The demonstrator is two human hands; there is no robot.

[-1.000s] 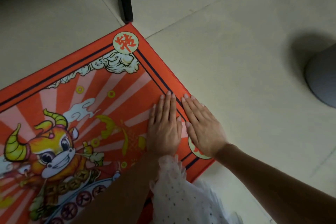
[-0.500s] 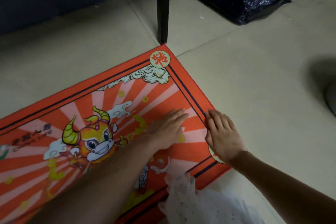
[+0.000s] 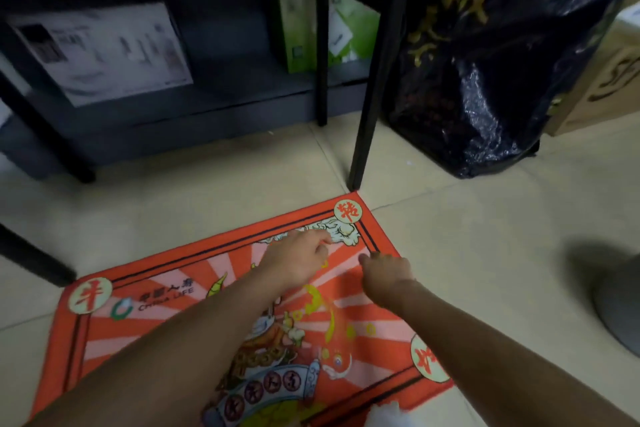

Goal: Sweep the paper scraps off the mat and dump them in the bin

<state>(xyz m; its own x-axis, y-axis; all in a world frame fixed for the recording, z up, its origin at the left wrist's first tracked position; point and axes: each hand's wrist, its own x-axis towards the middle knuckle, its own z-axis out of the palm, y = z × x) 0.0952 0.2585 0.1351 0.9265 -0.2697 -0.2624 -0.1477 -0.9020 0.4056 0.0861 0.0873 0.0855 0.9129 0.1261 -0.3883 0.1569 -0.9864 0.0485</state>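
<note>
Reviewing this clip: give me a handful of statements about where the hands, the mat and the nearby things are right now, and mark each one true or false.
1. Both hands are over the mat. True: the left hand and the right hand are near its far right corner.
2. A black table leg stands just beyond the mat's far corner. True.
3. The black plastic bag lies on the mat. False: it stands on the floor tiles, past the mat.
4. The right hand grips a broom. False: no broom is in view, and the hand holds no tool.
5. The mat is plain grey. False: it is orange-red with a cartoon print.
</note>
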